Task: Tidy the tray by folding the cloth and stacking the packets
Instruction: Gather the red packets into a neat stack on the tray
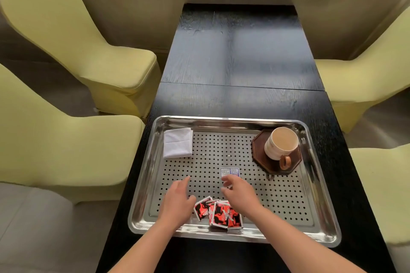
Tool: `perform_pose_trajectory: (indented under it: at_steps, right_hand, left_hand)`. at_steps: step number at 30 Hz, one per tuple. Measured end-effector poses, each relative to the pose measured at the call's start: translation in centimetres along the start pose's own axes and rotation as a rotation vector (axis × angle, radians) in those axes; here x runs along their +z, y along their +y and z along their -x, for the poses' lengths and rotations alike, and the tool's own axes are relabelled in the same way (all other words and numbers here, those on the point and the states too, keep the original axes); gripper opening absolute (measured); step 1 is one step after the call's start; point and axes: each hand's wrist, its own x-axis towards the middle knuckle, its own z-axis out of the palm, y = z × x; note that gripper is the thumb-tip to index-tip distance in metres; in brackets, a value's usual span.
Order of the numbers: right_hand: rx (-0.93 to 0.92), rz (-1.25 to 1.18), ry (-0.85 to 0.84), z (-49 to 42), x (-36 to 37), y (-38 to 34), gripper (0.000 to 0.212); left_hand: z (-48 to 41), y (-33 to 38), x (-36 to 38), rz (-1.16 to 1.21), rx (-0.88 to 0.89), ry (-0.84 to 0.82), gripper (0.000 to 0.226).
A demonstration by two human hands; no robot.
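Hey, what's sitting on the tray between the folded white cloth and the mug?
Nothing: in the head view, only bare perforated tray floor lies between the folded cloth and the mug on its dark coaster.

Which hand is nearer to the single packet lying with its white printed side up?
Right. The right hand has its fingertips at that packet, near its front edge. The left hand is off to the packet's left and nearer the person.

a full mug [280, 146] on a brown coaster [261, 157], pale chairs [73, 37] around.
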Motion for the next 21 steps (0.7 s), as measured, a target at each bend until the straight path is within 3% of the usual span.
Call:
perform_pose_trajectory:
  at_steps: [13, 15, 17, 19, 21]
  right_hand:
    - [0.071, -0.148, -0.024, -8.9, 0.5, -7.8, 0.040]
    - [0.092, -0.171, -0.021, -10.5, 0.8, -8.7, 0.043]
    - [0.118, -0.175, -0.005, -12.0, 1.3, -9.4, 0.046]
    - [0.140, -0.147, 0.010, -13.2, 1.9, -9.9, 0.049]
    - [0.161, -0.124, 0.012, -14.2, 2.5, -10.2, 0.048]
  left_hand:
    - [-6.5, -1.0, -4.6, 0.041, -0.096, -0.012, 0.060]
    - [-7.7, -0.6, -5.1, 0.201, -0.168, 0.012, 0.035]
    - [-8.8, -0.2, -5.5, 0.533, -0.323, 0.021, 0.014]
    - [-9.8, 0.1, -5.7, 0.858, -0.456, 0.011, 0.016]
    - [-10.6, 0.0, -5.9, 0.988, -0.507, 0.014, 0.013]
